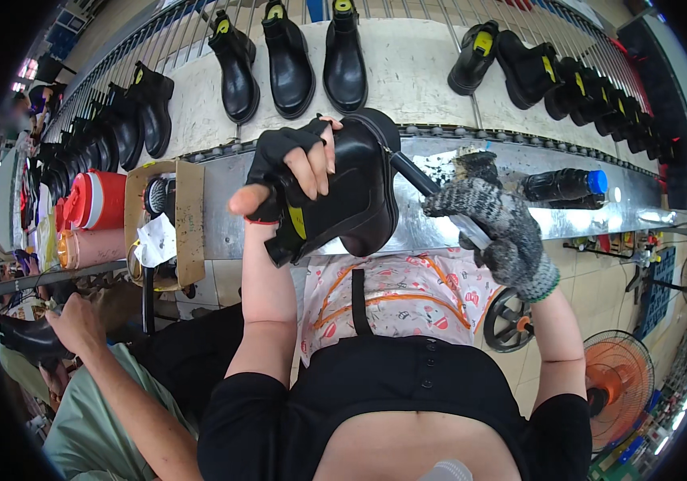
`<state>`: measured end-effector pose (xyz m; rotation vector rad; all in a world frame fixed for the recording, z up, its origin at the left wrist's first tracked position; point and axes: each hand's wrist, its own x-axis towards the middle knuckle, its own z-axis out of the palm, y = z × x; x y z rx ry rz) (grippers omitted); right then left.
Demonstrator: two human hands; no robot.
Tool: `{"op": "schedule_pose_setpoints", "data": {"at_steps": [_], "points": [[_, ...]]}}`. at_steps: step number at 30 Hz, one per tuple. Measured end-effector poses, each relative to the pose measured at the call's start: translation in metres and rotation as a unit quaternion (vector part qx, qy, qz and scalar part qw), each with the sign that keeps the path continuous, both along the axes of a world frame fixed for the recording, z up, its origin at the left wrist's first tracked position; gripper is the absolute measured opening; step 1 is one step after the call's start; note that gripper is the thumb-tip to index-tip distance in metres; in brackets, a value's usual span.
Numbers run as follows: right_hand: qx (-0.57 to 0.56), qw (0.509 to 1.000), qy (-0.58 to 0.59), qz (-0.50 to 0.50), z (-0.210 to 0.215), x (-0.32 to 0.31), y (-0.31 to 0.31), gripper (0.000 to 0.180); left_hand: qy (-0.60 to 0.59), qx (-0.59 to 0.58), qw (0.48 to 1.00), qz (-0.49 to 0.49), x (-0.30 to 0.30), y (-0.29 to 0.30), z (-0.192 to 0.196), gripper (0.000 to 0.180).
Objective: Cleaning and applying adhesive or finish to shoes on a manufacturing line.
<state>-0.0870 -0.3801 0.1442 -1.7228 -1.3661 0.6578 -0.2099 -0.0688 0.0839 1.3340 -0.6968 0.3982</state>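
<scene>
My left hand (291,172), in a black fingerless glove, has its fingers bent over the shaft of a black ankle boot (351,180). The boot is tilted on its side above the metal edge of the bench, its sole side to the right and its opening with a yellow label toward the lower left. In a grey knit glove, my right hand (500,228) is closed round a slim stick-like tool (414,174), dark at the boot end and pale near the palm. The tool's tip meets the boot's sole edge; its exact kind is unclear.
Black boots (287,68) stand in rows on the pale conveyor (408,64) behind a chain. A cardboard box (191,224) with brushes and a red jug (99,200) are at left. A dark bottle (564,184) lies at right. A co-worker's arm (119,377) holds another boot at lower left.
</scene>
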Motion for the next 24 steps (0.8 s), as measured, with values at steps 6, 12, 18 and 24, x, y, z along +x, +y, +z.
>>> {"op": "schedule_pose_setpoints", "data": {"at_steps": [6, 12, 18, 24], "points": [[0.051, 0.999, 0.016, 0.005, -0.045, -0.006, 0.030, 0.043, -0.017, -0.044, 0.998, -0.032, 0.006, 0.044, -0.030, 0.091], [0.085, 0.996, -0.015, 0.005, -0.080, -0.006, 0.044, 0.070, 0.021, -0.079, 0.997, -0.005, 0.001, 0.072, -0.044, 0.089], [0.026, 0.987, 0.160, 0.007, -0.108, -0.003, 0.046, 0.079, 0.056, -0.159, 0.985, 0.040, 0.000, 0.091, -0.060, 0.082], [0.004, 0.991, 0.130, 0.018, -0.120, -0.003, 0.039, 0.088, 0.476, -0.441, 0.761, 0.000, -0.067, 0.240, 0.058, 0.070]]}}
